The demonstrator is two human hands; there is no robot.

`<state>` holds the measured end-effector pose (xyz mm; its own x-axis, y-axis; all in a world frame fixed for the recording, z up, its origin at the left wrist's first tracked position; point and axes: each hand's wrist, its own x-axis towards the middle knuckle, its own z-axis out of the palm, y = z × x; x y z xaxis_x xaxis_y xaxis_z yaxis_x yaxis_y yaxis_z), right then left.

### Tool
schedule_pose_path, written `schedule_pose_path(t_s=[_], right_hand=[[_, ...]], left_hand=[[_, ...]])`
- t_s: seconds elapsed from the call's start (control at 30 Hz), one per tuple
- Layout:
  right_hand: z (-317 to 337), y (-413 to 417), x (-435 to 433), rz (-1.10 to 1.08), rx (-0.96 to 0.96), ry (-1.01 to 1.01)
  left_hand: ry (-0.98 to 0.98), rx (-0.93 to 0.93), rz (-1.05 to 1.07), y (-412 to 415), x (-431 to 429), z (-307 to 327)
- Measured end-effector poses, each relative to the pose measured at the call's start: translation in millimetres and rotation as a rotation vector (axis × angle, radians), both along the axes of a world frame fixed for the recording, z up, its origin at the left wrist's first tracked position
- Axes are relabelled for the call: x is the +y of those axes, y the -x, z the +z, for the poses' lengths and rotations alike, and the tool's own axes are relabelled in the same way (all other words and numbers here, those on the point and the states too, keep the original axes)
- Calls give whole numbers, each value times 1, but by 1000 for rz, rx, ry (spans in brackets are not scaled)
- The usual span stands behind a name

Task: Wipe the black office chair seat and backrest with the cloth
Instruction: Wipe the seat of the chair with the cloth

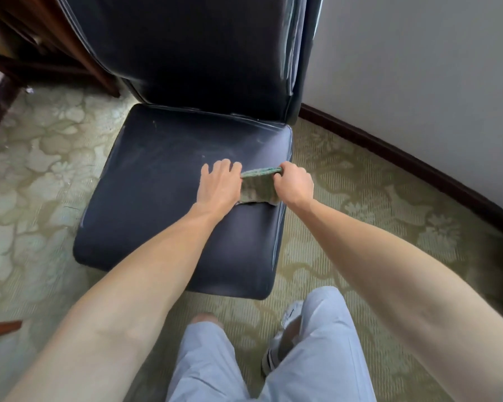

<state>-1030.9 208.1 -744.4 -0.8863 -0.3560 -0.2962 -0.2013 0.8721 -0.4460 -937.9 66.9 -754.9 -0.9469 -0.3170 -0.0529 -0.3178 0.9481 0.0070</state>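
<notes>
We stand over the black padded leather-look seat (169, 198) of the office chair, with its tall black backrest (204, 50) rising at twelve o'clock. Our small grey-green terry cloth (259, 187) sits on the seat toward its three o'clock edge, stretched between our two hands.

Our left hand (219, 185) lies on the cloth's nine o'clock side, fingers only loosely spread and pointing to twelve o'clock; it seems to pin or pinch that edge, though we cannot tell exactly how the thumb grips. Our right hand (295, 184) is curled into a fist around the cloth's three o'clock side, lifting the top edge into a taut ridge. The cloth's lower edge rests against the seat.

As for progress, we judge it early or middling. The seat shows faint pale streaks and smears toward twelve o'clock and a speck near its centre, so it is hardly finished. We seem to be folding or straightening the cloth, not stroking with it. The backrest shows glossy reflections, and we cannot tell whether it has been wiped; we count it as left to do.

Patterned green carpet (360, 184) lies all around.
</notes>
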Motion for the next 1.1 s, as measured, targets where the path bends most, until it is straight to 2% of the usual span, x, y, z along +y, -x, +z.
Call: schedule_pose_path(t_s=[0.13,0.37,0.6,0.8,0.97,1.1], right_hand=[[-33,20,-16,48,168,3],[-75,20,-35,236,427,44],[-94,-21,-29,265,215,-60],[-97,-50,-21,291,252,-167],[-91,-63,-13,259,222,-280],[-89,-68,-12,256,317,-210]], left_hand=[[16,54,39,20,-15,-29],[101,15,-7,30,-34,-64],[11,-146,79,14,-41,-63],[-117,-157,108,-17,-36,-74],[-95,-112,14,-23,-27,-70],[-61,-79,-52,-19,-26,-65]])
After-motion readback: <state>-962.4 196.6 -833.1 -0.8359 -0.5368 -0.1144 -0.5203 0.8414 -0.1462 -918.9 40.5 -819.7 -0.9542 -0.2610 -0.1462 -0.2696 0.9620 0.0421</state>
